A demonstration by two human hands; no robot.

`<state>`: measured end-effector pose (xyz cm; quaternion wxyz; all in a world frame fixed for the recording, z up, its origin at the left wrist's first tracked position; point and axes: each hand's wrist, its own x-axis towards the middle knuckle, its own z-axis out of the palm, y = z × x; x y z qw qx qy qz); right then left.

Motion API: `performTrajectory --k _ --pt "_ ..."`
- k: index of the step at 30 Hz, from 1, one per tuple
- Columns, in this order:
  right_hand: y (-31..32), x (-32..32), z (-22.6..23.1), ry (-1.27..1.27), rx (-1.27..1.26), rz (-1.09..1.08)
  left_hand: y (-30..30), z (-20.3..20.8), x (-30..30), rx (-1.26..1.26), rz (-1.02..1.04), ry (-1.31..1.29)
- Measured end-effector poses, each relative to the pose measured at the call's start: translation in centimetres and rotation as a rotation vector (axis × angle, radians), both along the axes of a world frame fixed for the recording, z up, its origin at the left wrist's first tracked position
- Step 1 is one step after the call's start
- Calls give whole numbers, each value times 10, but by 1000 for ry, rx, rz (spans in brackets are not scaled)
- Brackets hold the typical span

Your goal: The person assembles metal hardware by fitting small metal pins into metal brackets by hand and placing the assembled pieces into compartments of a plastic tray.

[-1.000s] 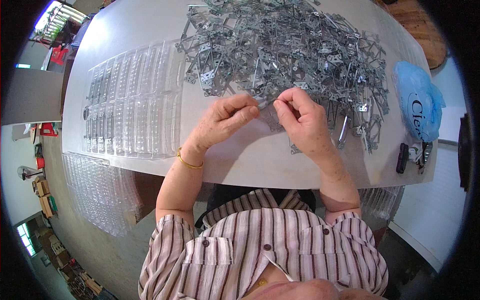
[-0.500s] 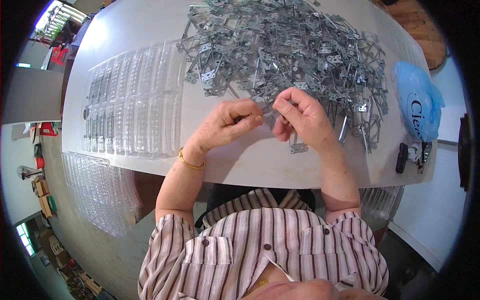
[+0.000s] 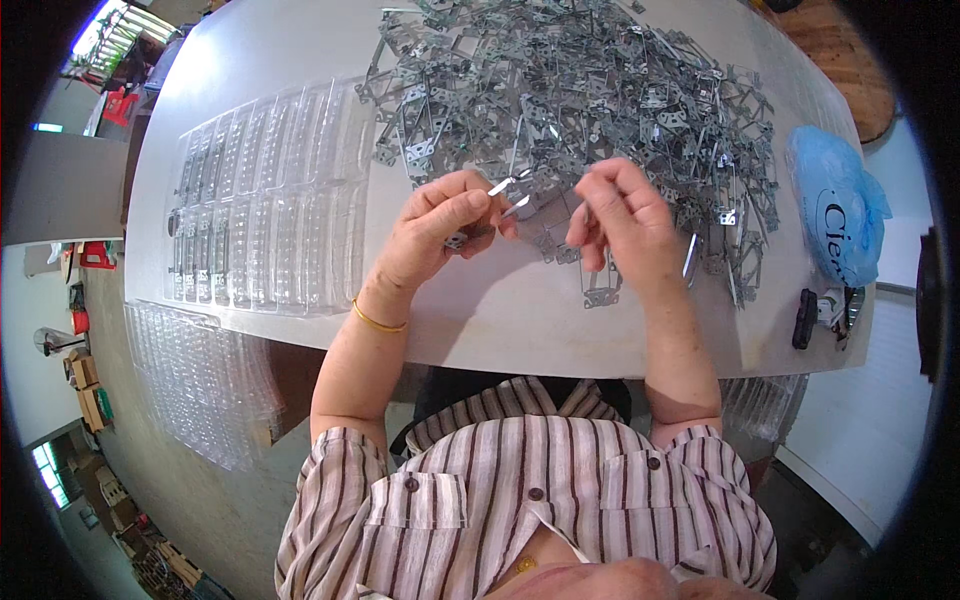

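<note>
My left hand [image 3: 440, 222] is closed around thin metal brackets [image 3: 513, 207]; two bright strips stick out past its fingertips, and a small plate with holes shows under the palm. To its right, apart from it, my right hand [image 3: 632, 222] hovers at the near edge of a wide heap of metal brackets [image 3: 580, 110]. Its thumb and fingers are bent together, and whatever they may hold is hidden. One bracket [image 3: 601, 297] lies just below the right hand, on the pale table [image 3: 480, 325].
Left of the heap lie clear plastic trays [image 3: 270, 205], some slots at their left filled with metal parts. More clear trays [image 3: 205, 385] are stacked below the table's left edge. A blue plastic bag [image 3: 840, 205] and a black object [image 3: 803, 318] sit at the right edge.
My hands have moved apart, the right one up and to the right. My left hand has turned, and the bright metal strips now show at its fingertips.
</note>
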<state>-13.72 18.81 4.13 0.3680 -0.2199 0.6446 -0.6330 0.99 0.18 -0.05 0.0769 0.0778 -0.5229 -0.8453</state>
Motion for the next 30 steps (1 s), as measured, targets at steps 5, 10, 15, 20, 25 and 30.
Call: performTrajectory --k 5,10,15,20,25,30 --pt "1 5 -2 -16 55 190 -1 2 -2 91 -34 25" --pt "0 8 1 30 74 190 -1 1 -2 79 -8 25" --pt "0 8 0 47 67 185 0 0 -1 17 2 21" --pt "0 8 2 75 89 189 -2 0 0 -2 11 9" --pt "0 10 3 50 62 165 0 -1 -1 -44 16 21" --pt "1 8 5 49 61 161 -1 0 0 -72 5 18"
